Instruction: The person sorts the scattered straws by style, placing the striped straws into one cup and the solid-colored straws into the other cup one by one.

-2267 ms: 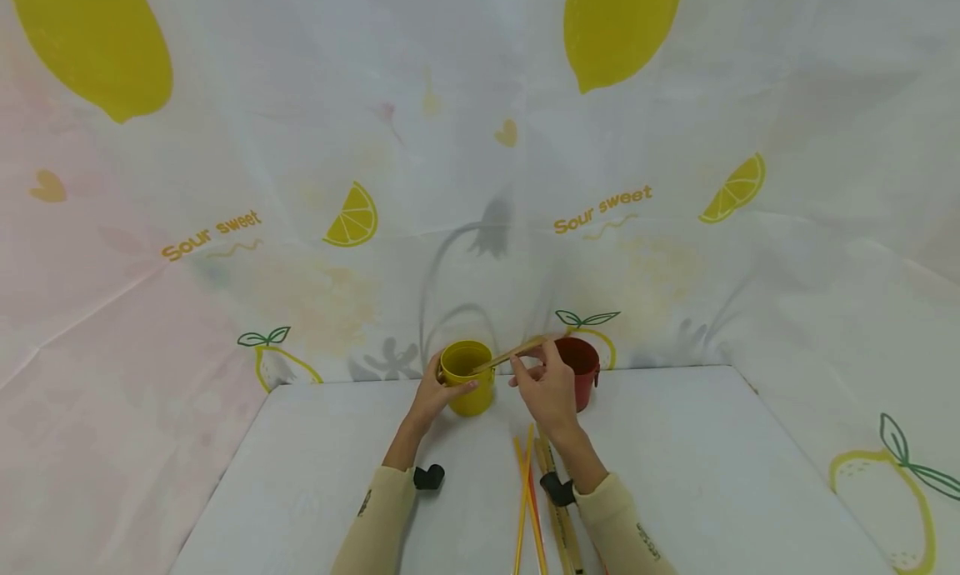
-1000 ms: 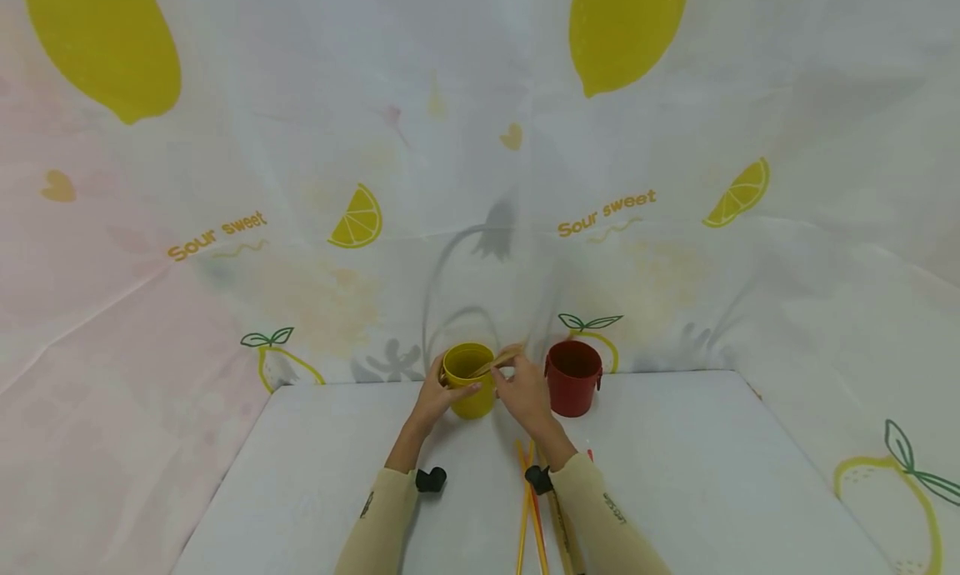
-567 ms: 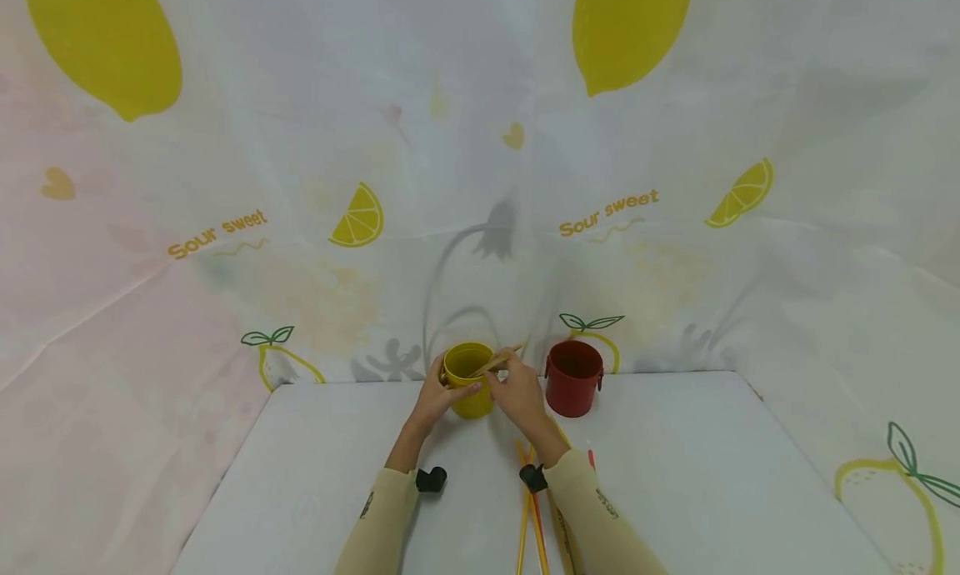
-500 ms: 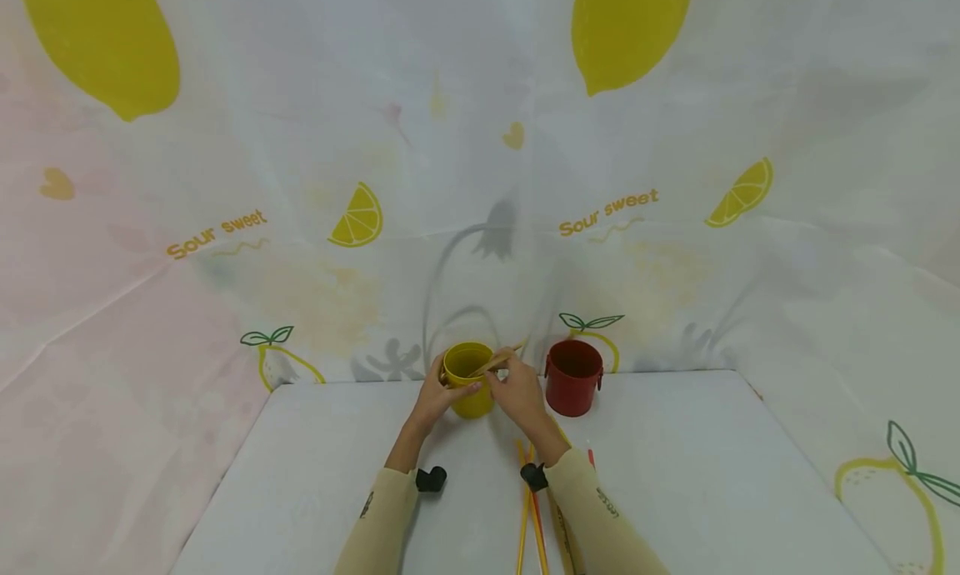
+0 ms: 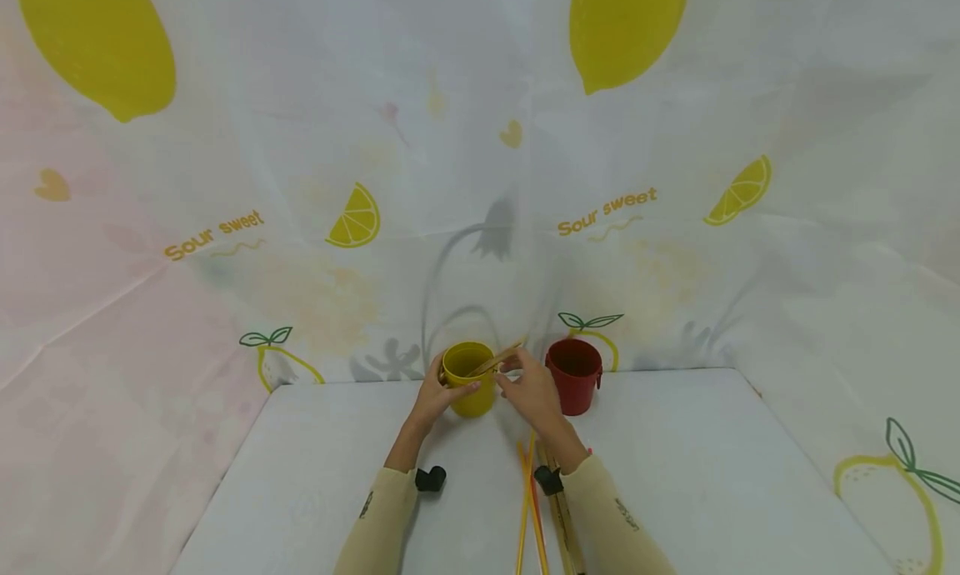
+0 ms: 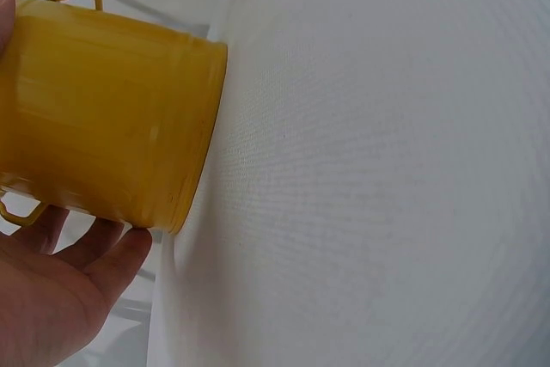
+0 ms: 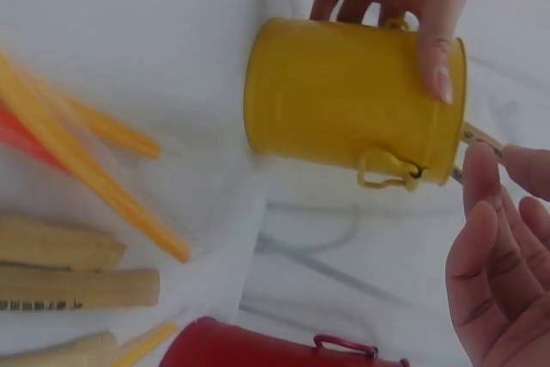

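My left hand (image 5: 433,398) grips the yellow bucket (image 5: 472,403) from its left side, with the thumb across the front near the rim. In the left wrist view the bucket (image 6: 112,109) shows its small side handles and stands on the white surface. My right hand (image 5: 531,387) is at the bucket's right rim. Its fingertips pinch thin tan sticks (image 5: 508,352), chopstick-like, which slant down into the bucket. Dark printed characters show on one stick (image 7: 483,137) in the right wrist view. Their lower ends are hidden inside the bucket.
Just right of my right hand stands a red bucket (image 5: 577,385). Yellow-orange sticks (image 5: 522,508), a red one and wider tan printed pieces (image 5: 566,533) lie on the white table (image 5: 720,467), partly under my right forearm. A lemon-printed cloth (image 5: 450,283) hangs behind.
The right hand came left from the red bucket with the sticks, whose lower ends went into the yellow bucket. In the last half second it shifted slightly right. The left hand kept its hold.
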Demonstrator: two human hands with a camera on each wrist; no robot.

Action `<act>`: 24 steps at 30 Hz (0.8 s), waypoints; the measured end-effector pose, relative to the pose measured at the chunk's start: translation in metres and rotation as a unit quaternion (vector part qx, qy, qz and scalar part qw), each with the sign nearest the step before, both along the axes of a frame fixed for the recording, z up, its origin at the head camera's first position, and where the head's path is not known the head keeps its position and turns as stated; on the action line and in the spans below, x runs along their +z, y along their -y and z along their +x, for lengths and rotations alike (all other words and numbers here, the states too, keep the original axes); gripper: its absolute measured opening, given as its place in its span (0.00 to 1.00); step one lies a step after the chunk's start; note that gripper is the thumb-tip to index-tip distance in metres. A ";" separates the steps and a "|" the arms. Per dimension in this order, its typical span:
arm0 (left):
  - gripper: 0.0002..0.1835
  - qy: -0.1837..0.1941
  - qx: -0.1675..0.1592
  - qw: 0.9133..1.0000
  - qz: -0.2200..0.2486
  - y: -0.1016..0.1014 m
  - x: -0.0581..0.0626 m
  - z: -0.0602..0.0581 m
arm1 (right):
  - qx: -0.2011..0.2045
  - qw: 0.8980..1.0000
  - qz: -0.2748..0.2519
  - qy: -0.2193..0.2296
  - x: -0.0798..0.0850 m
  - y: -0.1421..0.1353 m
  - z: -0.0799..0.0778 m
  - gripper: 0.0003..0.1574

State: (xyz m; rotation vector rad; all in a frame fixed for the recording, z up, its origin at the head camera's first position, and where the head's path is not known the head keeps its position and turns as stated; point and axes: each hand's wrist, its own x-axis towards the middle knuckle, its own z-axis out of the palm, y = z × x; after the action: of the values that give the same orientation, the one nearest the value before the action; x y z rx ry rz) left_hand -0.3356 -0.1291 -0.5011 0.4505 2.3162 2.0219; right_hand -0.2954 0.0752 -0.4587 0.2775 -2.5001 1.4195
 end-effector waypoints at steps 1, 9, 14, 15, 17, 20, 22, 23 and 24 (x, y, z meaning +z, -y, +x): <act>0.48 0.001 0.001 1.000 -0.001 0.000 0.000 0.000 | 0.001 1.000 0.003 0.001 0.001 -0.002 0.001 0.17; 0.48 0.000 0.007 1.000 -0.008 0.000 0.001 0.001 | 0.009 0.999 0.041 -0.021 0.013 -0.015 0.016 0.14; 0.47 0.005 0.012 1.000 -0.009 0.000 0.001 0.001 | 0.012 0.994 0.098 -0.042 0.018 -0.024 0.022 0.14; 0.47 0.006 0.013 1.000 -0.010 0.000 0.001 0.001 | 0.013 0.993 0.109 -0.045 0.018 -0.025 0.024 0.15; 0.47 0.007 0.014 1.000 -0.011 0.000 0.001 0.002 | 0.016 0.990 0.130 -0.050 0.018 -0.028 0.026 0.15; 0.47 0.007 0.012 1.000 -0.012 0.000 0.002 0.002 | 0.028 0.987 0.151 -0.047 0.016 -0.031 0.030 0.14; 0.47 0.008 0.010 1.000 -0.012 0.000 0.002 0.002 | 0.038 0.985 0.161 -0.041 0.016 -0.033 0.034 0.14; 0.48 0.009 0.008 1.000 -0.012 0.001 0.002 0.002 | 0.042 0.985 0.164 -0.037 0.015 -0.034 0.036 0.13; 0.48 0.009 0.005 1.000 -0.012 0.001 0.002 0.002 | 0.047 0.984 0.169 -0.035 0.015 -0.034 0.039 0.13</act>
State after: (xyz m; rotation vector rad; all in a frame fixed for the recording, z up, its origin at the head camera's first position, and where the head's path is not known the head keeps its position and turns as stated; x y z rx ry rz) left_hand -0.3337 -0.1297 -0.4993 0.4175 2.3341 1.9914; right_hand -0.2568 0.1096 -0.4434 0.5045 -2.6912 0.9865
